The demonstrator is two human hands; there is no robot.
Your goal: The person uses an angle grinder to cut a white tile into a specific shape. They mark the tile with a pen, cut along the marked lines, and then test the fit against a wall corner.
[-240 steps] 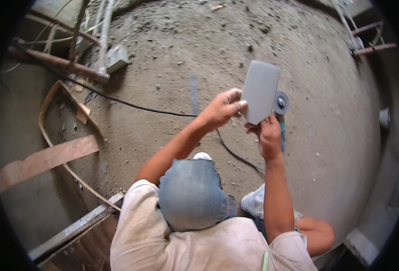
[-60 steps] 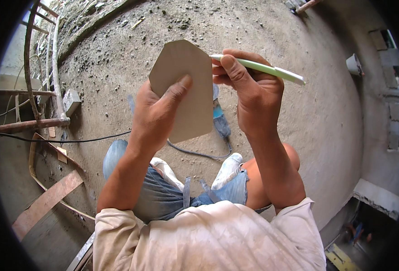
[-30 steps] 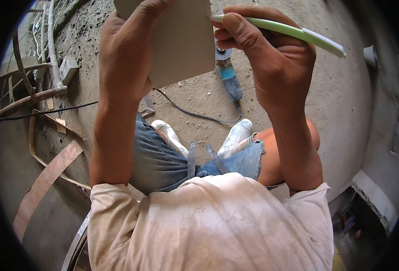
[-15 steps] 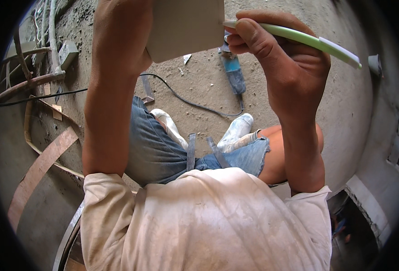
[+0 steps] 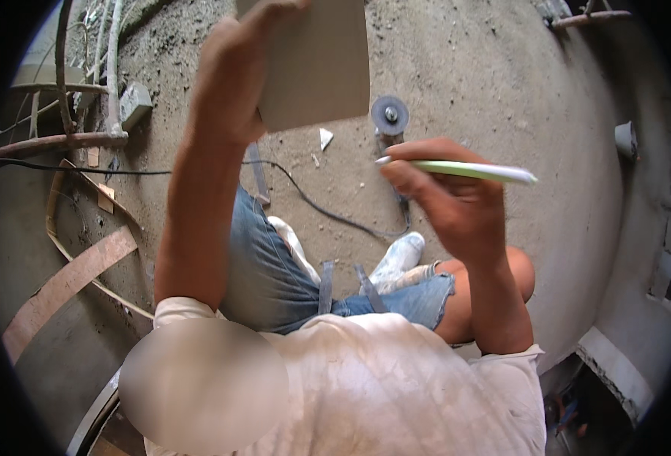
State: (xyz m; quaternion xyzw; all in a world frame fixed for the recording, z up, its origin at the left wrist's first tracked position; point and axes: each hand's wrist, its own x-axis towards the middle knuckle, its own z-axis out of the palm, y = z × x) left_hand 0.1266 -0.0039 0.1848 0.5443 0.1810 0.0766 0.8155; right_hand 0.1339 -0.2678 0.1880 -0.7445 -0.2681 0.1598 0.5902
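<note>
A flat, grey-beige tile is raised at the top of the view, its upper end cut off by the picture's edge. My left hand grips it along its left side, with some fingers hidden behind it. Lower and to the right, my right hand pinches a white and green pen between thumb and fingers. The pen's tip points left, apart from the tile, and the hand is slightly blurred. Beyond that hand an angle grinder lies on the floor, disc showing, its body mostly covered by the hand.
A black cable runs across the dusty floor from the grinder to the left. Pale shards lie near it. Bent poles and a grey block are at the left. A white cup-like object stands by the right wall.
My right hand has drawn the pen away from the tile's edge, down toward me. The tile and left hand sit slightly lower in view, and the grinder's disc has come into sight.
</note>
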